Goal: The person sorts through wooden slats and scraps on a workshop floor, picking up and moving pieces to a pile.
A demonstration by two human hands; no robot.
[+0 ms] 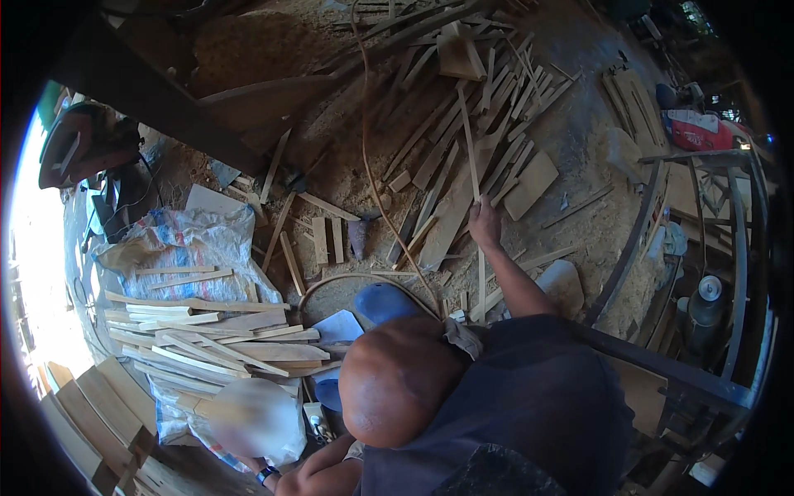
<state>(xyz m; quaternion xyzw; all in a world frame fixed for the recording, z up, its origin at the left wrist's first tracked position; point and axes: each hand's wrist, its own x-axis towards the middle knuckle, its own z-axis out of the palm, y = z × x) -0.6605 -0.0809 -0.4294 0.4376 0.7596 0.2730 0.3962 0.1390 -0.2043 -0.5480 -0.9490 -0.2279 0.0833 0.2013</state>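
Note:
My right hand (485, 223) is closed around a long, thin wooden strip (470, 153). The strip points away from me and its near end reaches down beside my forearm. Beyond that hand, many loose strips and a wider board (531, 186) lie scattered on the floor. Low on the left is my left hand (248, 463), with a dark watch (266, 474) on its wrist. A blurred patch hides most of its fingers, so what it holds cannot be made out. It is nearest to a white woven sack (285, 422) and a heap of pale wooden strips (223, 343).
An orange-brown cable (370, 157) winds across the sawdust-covered floor towards my blue shoe (385, 304). At right stands a metal frame (641, 240), with a red-and-white bag (699, 131) behind it. Thick boards (99, 413) lean at lower left; a dark beam (165, 91) crosses the upper left.

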